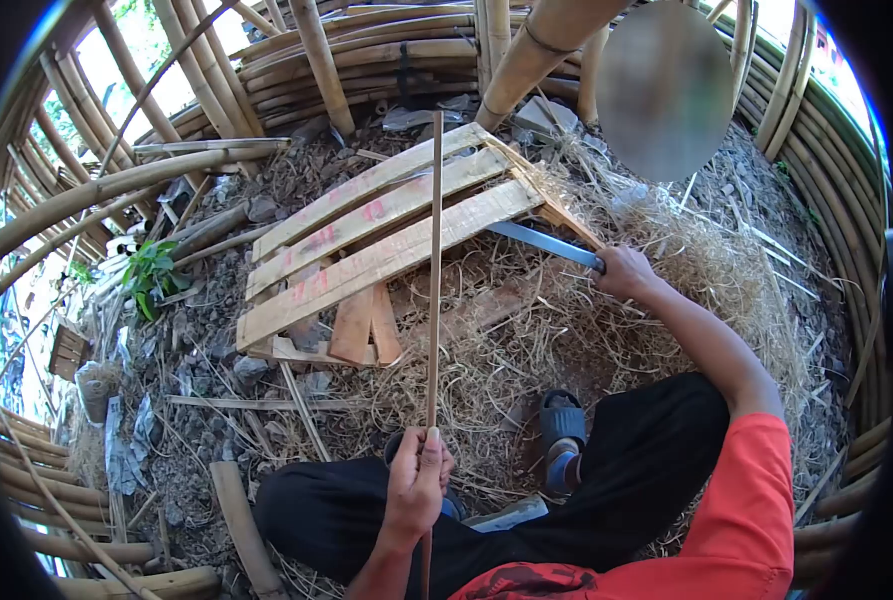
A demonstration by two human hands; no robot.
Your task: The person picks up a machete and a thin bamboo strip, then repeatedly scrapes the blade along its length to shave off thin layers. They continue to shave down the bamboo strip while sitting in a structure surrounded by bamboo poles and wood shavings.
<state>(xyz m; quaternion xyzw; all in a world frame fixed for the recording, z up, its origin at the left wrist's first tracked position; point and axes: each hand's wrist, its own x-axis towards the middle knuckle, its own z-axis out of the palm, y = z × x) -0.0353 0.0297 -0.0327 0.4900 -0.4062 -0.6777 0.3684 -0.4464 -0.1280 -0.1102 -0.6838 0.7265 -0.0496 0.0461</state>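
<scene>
One pallet [386,262] sits tilted on littered ground [201,345]. Left hand [415,485] closed round an upright stick [436,250], presumably to steady it; right hand [624,272] closed on a blue blade's [546,242] near end, apparently the handle, keeping fingers off the edge.

Site: rustic outdoor work spot, enclosed by bamboo poles [356,62]. Floor is bare earth and rubble [206,350], strewn with fibrous shavings [666,250]. Green plant [149,275] grows at left; daylight shows through gaps between poles. Slatted wooden pallet [366,240] lies on the ground.
</scene>
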